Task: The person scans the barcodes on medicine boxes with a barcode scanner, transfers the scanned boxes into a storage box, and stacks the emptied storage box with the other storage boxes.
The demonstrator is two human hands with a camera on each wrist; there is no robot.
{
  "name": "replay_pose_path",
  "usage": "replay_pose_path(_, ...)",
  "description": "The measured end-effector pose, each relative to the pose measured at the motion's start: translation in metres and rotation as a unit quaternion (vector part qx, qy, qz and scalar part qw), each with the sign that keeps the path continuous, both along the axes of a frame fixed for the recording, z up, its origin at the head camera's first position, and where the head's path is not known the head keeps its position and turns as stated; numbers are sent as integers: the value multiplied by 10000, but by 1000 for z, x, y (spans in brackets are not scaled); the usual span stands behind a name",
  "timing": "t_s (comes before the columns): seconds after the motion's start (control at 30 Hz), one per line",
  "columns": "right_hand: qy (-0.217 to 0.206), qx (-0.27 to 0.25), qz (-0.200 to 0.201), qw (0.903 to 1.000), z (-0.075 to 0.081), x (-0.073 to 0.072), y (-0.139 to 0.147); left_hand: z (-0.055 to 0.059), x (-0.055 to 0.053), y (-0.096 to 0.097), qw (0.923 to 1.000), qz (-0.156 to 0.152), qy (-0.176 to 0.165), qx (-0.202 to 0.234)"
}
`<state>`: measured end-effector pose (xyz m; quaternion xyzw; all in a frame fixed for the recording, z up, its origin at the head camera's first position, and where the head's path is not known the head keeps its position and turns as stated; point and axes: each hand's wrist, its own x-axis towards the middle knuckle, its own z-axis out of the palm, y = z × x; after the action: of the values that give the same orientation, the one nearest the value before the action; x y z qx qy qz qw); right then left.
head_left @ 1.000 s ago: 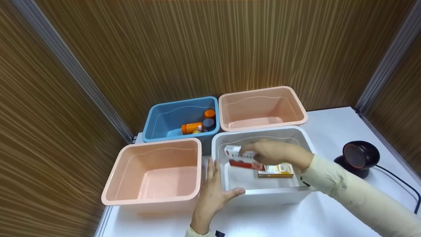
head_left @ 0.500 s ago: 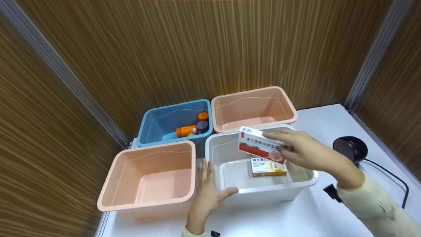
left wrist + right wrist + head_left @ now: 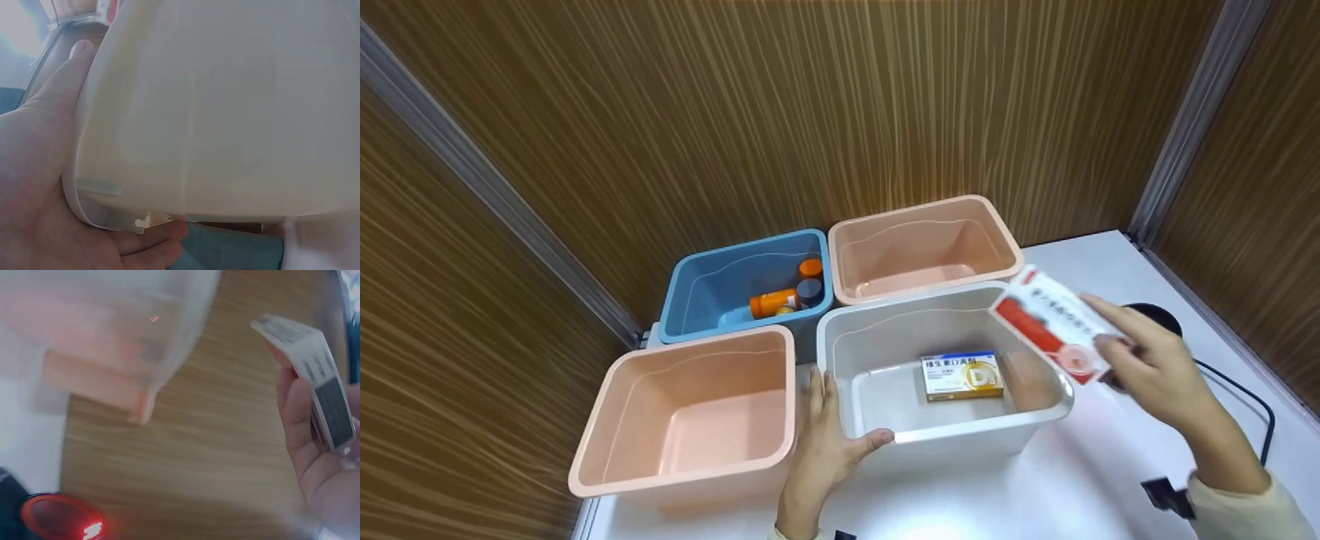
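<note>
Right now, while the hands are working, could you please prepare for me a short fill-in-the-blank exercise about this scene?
1. In the head view, the right hand holds a white and ____ carton.
2. The thumb of the left hand touches a rim coloured ____.
3. The tub with the orange bottle is ____.
4. The table holds ____ tubs altogether.

Missing words: red; white; blue; four.

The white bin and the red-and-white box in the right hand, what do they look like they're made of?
The white bin looks like molded plastic with a smooth, slight sheen: rounded corners and a continuous lipped rim suggest that. The red-and-white box in the right hand is probably thin printed cardboard, given its flat printed faces and straight folded edges.
</note>
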<state>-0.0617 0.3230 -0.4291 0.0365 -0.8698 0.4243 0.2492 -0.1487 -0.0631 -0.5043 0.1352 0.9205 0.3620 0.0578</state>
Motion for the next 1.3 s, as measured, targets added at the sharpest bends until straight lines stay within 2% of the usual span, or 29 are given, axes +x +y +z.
replay_pose_path(0.1, -291, -526, -404, 9974, -16, 11, 14, 0, 1, 0, 10000, 26, -37, 1)
replay_pose_path(0.37, -658, -1430, -861, 9838, -63, 28, 30, 1, 2, 1, 9998, 86, -95, -123)
replay_pose_path(0.5, -1051, -2071, -893, 9686, -86, 29, 33, 1, 2, 0, 9998, 120, -126, -108)
replay_pose_path(0.63, -1436, -2730, -895, 9470, -106, 29, 38, 2, 3, 1, 9998, 128, -144, -85)
replay_pose_path(0.73, -1789, -2907, -999, 9346, -118, 30, 40, 2, 3, 1, 9998, 128, -151, -92)
replay_pose_path(0.8, -2054, -2854, -1053, 9302, -124, 31, 39, 2, 3, 2, 9997, 135, -164, -119)
replay_pose_path(0.87, -2250, -2755, -1083, 9283, -127, 32, 38, 2, 3, 2, 9997, 141, -162, -126)
replay_pose_path(0.97, -2324, -2692, -1091, 9282, -128, 31, 38, 2, 2, 1, 9998, 135, -141, -105)
replay_pose_path(1.13, -1971, -2715, -1084, 9358, -118, 31, 39, 2, 2, 1, 9998, 127, -168, -58)
replay_pose_path(1.3, -1594, -2591, -1110, 9461, -95, 28, 39, 1, 3, 1, 9998, 106, -192, -15)
